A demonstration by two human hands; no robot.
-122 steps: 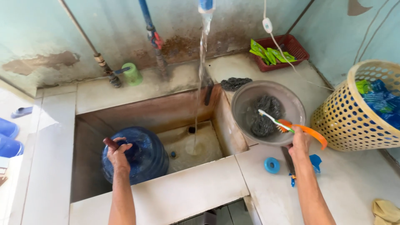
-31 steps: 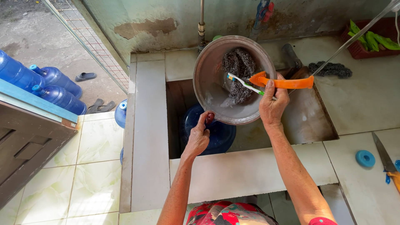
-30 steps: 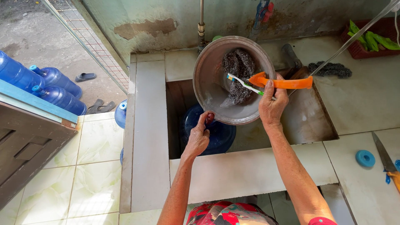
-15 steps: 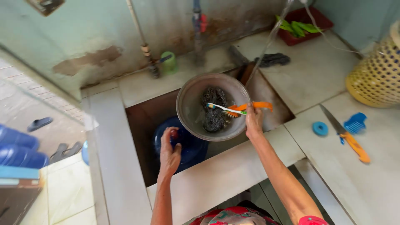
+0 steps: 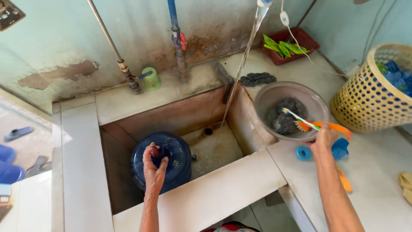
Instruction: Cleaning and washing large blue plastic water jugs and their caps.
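Our left hand (image 5: 153,171) grips big blue plastic water jug (image 5: 171,159) neck; right hand (image 5: 325,137) clasps grey metal bowl (image 5: 274,96) w/ scouring pads.

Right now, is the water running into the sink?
Yes, running: a thin stream of water falls from above into the sink beside the blue jug.

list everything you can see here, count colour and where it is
water jug: one, dark blue, standing in the sink basin
sink: one, brownish stained, set in the tiled counter
bowl: one, grey metal, on the counter right of the sink
scouring pads: two or so, dark grey, inside the bowl
brush: one, orange handle, across the bowl rim
water stream: one, falling into the sink
cup: one, green, back ledge
basket: one, yellow, far right
tray: one, red with green items, back right
left hand: on the jug's neck
right hand: gripping the brush and bowl rim
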